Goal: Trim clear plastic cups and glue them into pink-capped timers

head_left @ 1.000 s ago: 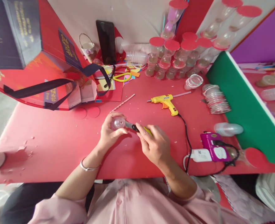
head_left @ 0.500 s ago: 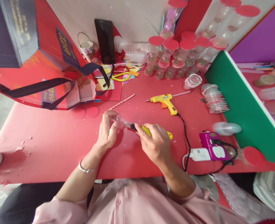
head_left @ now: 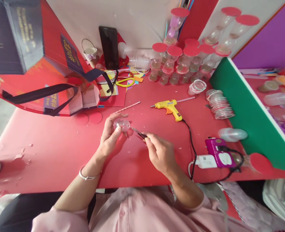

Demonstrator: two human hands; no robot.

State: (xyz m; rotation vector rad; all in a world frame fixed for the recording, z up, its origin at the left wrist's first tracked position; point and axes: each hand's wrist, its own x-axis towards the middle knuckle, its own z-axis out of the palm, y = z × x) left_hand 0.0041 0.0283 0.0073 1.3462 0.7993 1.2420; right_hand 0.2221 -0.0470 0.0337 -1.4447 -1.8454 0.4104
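My left hand [head_left: 109, 133] grips a small clear plastic cup [head_left: 122, 124] lying on its side, its base turned toward my right hand. A small hole shows in that base. In my right hand [head_left: 162, 151] is a utility knife [head_left: 140, 134], its blade pointing left at the cup's base. The blade tip is close to the hole; whether it touches, I cannot tell. My fingers hide most of the knife's yellow handle. Behind the cup lies a striped paper straw [head_left: 126, 108] on the red table [head_left: 137, 167].
A yellow glue gun [head_left: 167, 106] with a black cord lies right of centre. Hourglass-shaped cup pairs with red discs [head_left: 173, 51] stand at the back. Stacked lids [head_left: 219, 103] and a purple power adapter [head_left: 219, 151] are on the right. A large red bag [head_left: 36, 93] occupies the left.
The cup was tilted and turned within my left hand, and its base now faces right. The knife has rotated in my right hand, so its blade appears edge-on and its handle is mostly hidden.
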